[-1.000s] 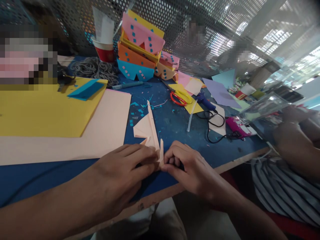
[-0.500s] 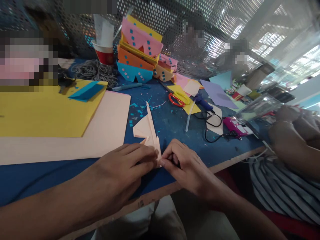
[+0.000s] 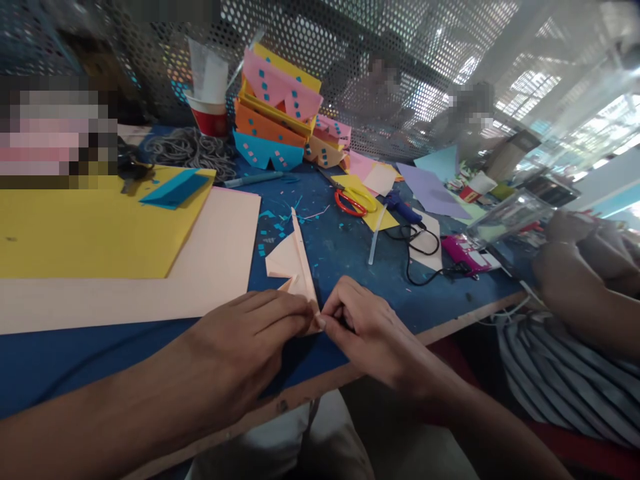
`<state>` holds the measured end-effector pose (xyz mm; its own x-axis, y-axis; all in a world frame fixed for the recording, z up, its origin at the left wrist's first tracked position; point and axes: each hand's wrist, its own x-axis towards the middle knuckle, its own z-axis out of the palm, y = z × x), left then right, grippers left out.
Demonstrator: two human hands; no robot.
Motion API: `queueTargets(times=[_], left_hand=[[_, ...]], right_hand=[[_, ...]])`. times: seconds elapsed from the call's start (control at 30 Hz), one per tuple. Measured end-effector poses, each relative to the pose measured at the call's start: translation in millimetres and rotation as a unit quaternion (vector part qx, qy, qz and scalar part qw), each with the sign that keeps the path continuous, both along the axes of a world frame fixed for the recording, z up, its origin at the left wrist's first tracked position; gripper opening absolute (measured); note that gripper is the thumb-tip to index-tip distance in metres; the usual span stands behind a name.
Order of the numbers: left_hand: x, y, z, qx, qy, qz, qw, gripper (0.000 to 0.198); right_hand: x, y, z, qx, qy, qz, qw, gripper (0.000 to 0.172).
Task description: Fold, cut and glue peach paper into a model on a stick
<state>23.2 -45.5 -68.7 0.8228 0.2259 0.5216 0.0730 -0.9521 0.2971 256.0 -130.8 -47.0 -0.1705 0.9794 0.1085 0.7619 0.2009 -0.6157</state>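
A folded piece of peach paper [image 3: 283, 257] lies on the blue table in front of me, with a narrow strip folded along its right side and a notch cut on its left. My left hand [image 3: 260, 323] rests over its near end, fingers pressed together on the paper. At the near right corner, my right hand [image 3: 363, 323] pinches the paper's edge between thumb and curled fingers. Small blue paper scraps [image 3: 280, 227] are scattered beyond the paper.
Yellow sheets [image 3: 80, 233] lie on larger peach sheets [image 3: 220, 260] at left. Decorated paper pieces [image 3: 270, 150] are stacked at the back. Scissors [image 3: 350, 201], a blue glue gun [image 3: 401, 207] with its cord, and a pink box [image 3: 465, 253] lie to the right. A person's arm [image 3: 575, 280] rests at far right.
The view has shifted slightly. Both hands stay at the near end of the folded peach paper, with hardly any movement of their fingers.
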Motion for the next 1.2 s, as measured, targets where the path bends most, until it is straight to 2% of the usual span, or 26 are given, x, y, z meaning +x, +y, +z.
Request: queueTargets(times=[0.3,0.67,1.2], left_hand=[[2,-3,0.0,0.0,-0.002,0.011,1.0,0.049],[4,1,-2.7,0.029,0.003,-0.009,1.0,0.049],[3,5,-10.5,-0.006,-0.012,-0.019,1.0,0.051]], right_hand=[[-3,4,-0.3,-0.003,-0.03,-0.011,0.999,0.018],[-2,4,0.4,-0.003,-0.037,-0.014,0.999,0.016],[-2,1,2.8,-0.017,0.009,-0.017,1.0,0.015]])
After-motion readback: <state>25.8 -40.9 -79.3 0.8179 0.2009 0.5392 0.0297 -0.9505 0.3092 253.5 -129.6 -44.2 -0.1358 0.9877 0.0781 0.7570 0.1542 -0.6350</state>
